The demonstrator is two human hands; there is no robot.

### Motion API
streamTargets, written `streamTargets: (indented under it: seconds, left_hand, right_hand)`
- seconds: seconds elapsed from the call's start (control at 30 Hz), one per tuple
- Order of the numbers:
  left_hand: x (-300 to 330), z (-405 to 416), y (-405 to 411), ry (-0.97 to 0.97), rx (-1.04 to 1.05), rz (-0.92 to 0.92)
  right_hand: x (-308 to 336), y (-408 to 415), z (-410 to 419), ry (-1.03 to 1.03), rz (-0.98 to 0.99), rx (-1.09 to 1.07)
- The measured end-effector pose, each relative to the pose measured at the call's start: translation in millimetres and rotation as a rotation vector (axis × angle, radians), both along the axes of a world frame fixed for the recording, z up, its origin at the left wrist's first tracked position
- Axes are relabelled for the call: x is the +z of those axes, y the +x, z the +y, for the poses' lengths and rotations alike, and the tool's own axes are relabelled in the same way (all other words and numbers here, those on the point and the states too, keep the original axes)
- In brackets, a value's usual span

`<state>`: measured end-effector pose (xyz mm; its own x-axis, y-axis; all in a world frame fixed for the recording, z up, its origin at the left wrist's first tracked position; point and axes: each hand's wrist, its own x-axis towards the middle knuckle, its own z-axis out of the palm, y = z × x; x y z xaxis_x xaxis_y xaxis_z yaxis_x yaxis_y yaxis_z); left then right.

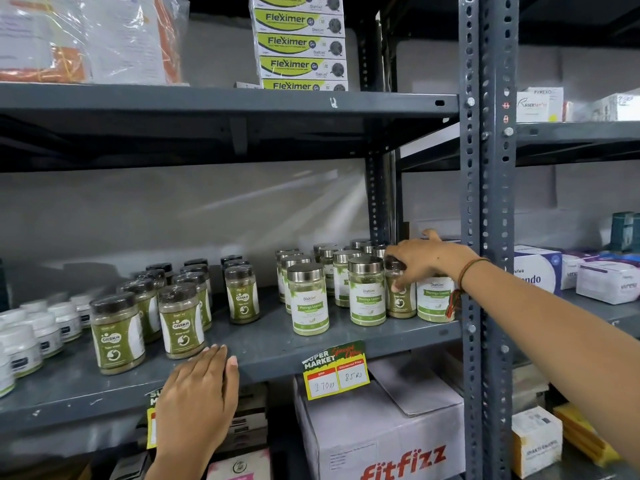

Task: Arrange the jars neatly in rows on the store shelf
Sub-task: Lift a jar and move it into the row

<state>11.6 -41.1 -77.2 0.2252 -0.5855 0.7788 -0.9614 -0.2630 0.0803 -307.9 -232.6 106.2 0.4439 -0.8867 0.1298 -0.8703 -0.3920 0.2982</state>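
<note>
Grey steel shelf (277, 351) spans the scene at chest height. Far left sit small white tubs (38, 327). Next come dark-lidded Gaska jars (181, 320) in loose rows. Near the front edge, the left hand (197, 393) lies flat and open, fingers together, holding nothing. Right of centre stand silver-lidded Moringa jars (308, 299) in rows. Among them, at the right end, the right hand (426, 261) closes its fingers over the top of a dark-lidded jar (400, 299) standing on the shelf between two Moringa jars.
</note>
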Motion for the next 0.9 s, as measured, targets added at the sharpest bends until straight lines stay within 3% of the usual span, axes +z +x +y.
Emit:
streamTargets:
  seconds: [0.17, 0.47, 0.63, 0.9]
  left_hand:
    - [-1, -1, 3, 0.013, -0.001, -0.016]
    - [2, 0, 1, 0.023, -0.006, -0.009]
    - [1, -2, 1, 0.021, -0.005, 0.001]
    - [0, -3, 1, 0.04, -0.005, 0.016]
  right_hand:
    - [6, 2, 4, -0.019, -0.095, 0.036]
    - [49, 5, 39, -0.309, -0.348, 0.12]
    - [70, 27, 66, -0.456, -0.465, 0.279]
    - [65, 112, 95, -0.204, -0.655, 0.58]
